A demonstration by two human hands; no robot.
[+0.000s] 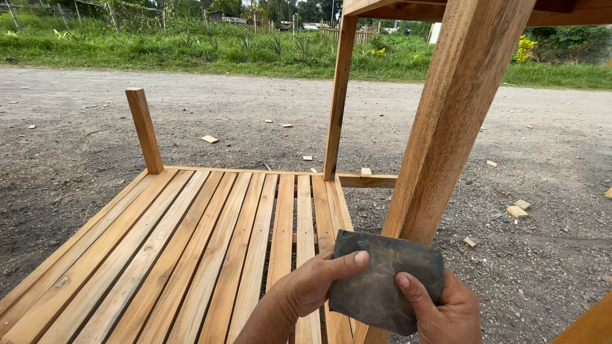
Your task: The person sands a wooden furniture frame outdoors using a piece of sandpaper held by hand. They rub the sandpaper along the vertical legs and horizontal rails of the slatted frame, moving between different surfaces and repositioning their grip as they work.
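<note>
Dark sandpaper sheet (382, 280) between left hand (312, 283) and right hand (449, 312)

A dark grey sheet of sandpaper (382, 280), mottled with paler dusty scuffs, was held just below the wooden leg (446, 127). That leg was coloured warm orange-brown, streaked lengthwise with darker grain. Left of the leg, the slatted surface (191, 255) was striped in alternating honey and pale tan boards, with dark gaps between them. A short post (145, 130) at the far left of the leg was tinted the same reddish tan. Beyond the leg, grey-brown gravel ground (542, 191) was speckled with pale yellow wood offcuts (516, 211), and bright green grass (191, 48) was seen farther off.
</note>
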